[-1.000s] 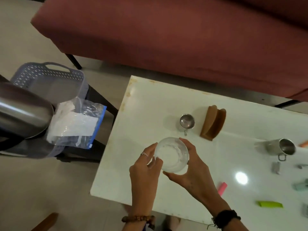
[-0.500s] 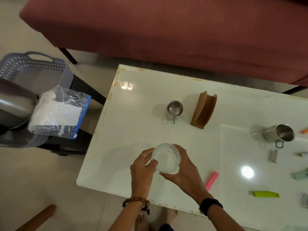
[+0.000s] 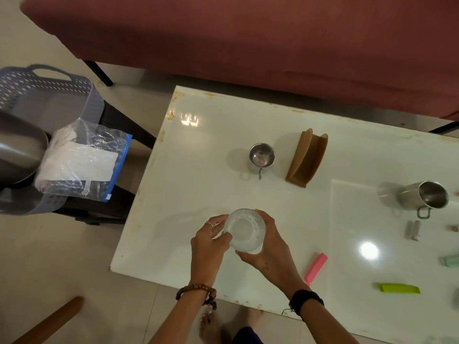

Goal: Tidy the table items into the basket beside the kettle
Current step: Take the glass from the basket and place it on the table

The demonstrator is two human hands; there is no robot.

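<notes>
A clear glass bowl (image 3: 244,229) is held above the white table (image 3: 198,194) near its front left part. My left hand (image 3: 210,247) grips its left rim and my right hand (image 3: 269,247) curls round its right side and underside. Off the table's left end, a grey-blue perforated basket (image 3: 47,95) stands on a dark stool, with a clear zip bag of white paper (image 3: 79,162) lying over its near rim. The steel kettle (image 3: 17,150) sits at the far left edge, against the basket.
On the table stand a small steel cup (image 3: 261,157), a brown wooden holder (image 3: 306,158) and a larger steel mug (image 3: 427,198). A pink clip (image 3: 316,268), a green clip (image 3: 398,288) and small grey pieces (image 3: 412,230) lie at the right. A red sofa (image 3: 248,40) runs behind.
Both hands keep their hold on the glass bowl, at about the same spot over the table. The view has shifted a little; nothing else on the table moved.
</notes>
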